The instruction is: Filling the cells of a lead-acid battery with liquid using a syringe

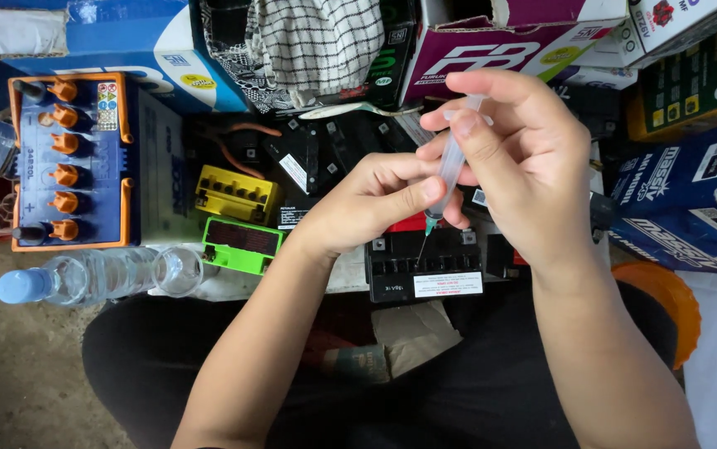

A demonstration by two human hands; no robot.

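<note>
Holding a clear syringe with both hands: right hand clamped round the barrel, left hand pinching near the needle, just above a small black battery. Water bottle lies well left.
</note>
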